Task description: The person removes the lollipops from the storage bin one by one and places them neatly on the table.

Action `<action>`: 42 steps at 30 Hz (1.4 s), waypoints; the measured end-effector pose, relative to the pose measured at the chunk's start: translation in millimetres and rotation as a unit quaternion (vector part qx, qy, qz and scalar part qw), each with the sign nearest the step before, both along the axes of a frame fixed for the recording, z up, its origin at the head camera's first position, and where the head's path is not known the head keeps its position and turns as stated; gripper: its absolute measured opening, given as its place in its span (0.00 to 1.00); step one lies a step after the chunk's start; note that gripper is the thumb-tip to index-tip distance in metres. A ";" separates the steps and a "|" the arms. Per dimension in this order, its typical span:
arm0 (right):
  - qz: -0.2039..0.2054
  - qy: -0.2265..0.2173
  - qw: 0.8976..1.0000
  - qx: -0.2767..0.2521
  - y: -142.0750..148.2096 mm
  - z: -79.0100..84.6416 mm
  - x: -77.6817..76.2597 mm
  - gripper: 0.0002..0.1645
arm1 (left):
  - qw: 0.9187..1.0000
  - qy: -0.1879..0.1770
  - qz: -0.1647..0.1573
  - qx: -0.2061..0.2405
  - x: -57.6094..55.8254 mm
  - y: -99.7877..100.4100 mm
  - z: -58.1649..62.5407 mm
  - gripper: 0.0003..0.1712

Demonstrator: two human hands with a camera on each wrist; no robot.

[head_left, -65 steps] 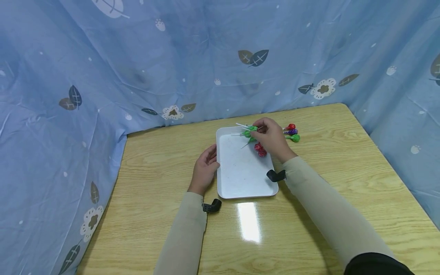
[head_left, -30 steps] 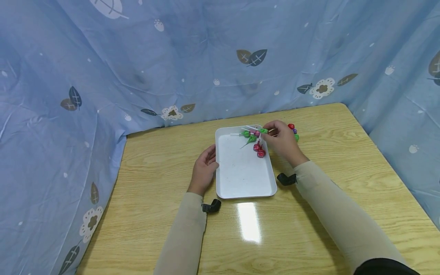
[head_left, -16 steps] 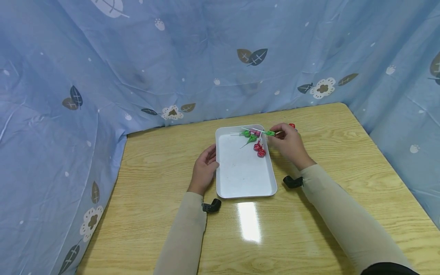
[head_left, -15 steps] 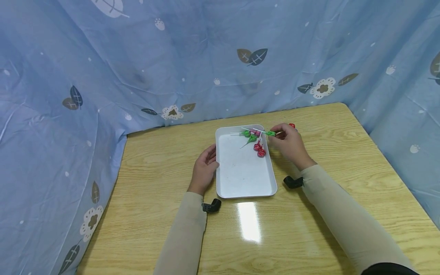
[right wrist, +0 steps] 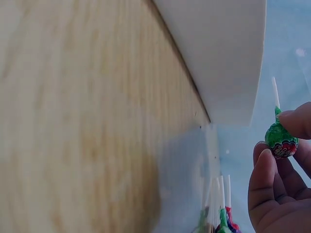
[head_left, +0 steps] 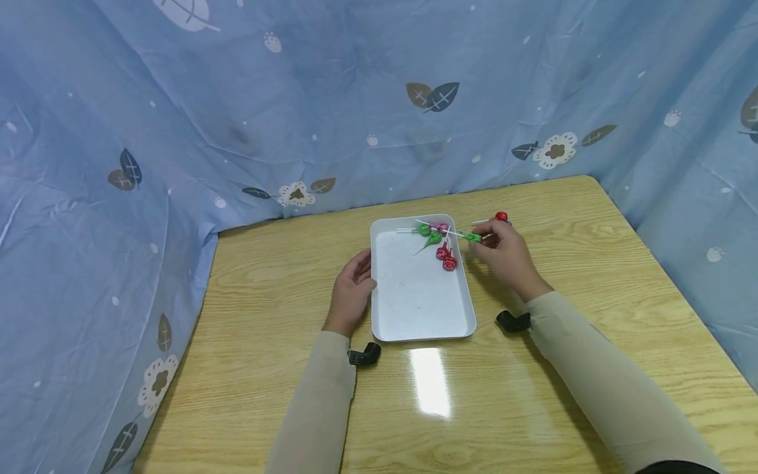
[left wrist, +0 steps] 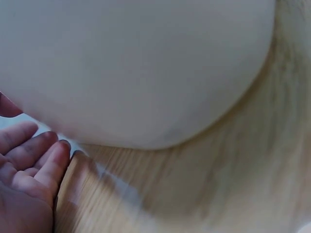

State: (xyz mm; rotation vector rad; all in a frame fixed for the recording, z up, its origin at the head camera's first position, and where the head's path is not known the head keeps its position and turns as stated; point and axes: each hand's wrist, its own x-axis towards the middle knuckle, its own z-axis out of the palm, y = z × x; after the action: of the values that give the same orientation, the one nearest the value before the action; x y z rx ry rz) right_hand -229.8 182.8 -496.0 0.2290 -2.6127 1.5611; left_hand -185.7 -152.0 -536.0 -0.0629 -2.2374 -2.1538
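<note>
My right hand (head_left: 503, 253) pinches a green-wrapped lollipop (right wrist: 281, 138) by its candy end, just past the right rim of the white tray (head_left: 417, 296). Its white stick points left over the tray. In the tray's far right corner lie two green lollipops (head_left: 434, 238), a pink lollipop (head_left: 443, 228) and two red lollipops (head_left: 449, 263). Beside the tray's left wall rests my left hand (head_left: 351, 296), fingers loosely bent along the outside and thumb at the rim. In the left wrist view its fingertips (left wrist: 60, 148) are close to the tray's side.
A red lollipop (head_left: 501, 216) lies on the wooden table (head_left: 284, 276) behind my right hand, which partly hides a purple one. The right wrist view also shows a green lollipop (right wrist: 223, 218) there. A blue patterned curtain (head_left: 355, 131) hangs along the table's far edge.
My right hand has moved right from over the tray to beyond its right rim, carrying the green lollipop. The red lollipop behind it shows again. My left hand has stayed still.
</note>
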 end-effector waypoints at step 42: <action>-0.010 -0.005 0.998 0.061 34.8 -10.6 18.2 0.17 | 1.000 -0.003 0.002 -0.001 0.7 0.1 1.2 0.38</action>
State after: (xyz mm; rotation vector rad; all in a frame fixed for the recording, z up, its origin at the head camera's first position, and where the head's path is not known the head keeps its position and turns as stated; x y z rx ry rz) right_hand -211.6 217.6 -506.5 0.2054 -2.7114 1.4022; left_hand -185.0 -151.9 -534.8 -0.0508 -2.2418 -2.1515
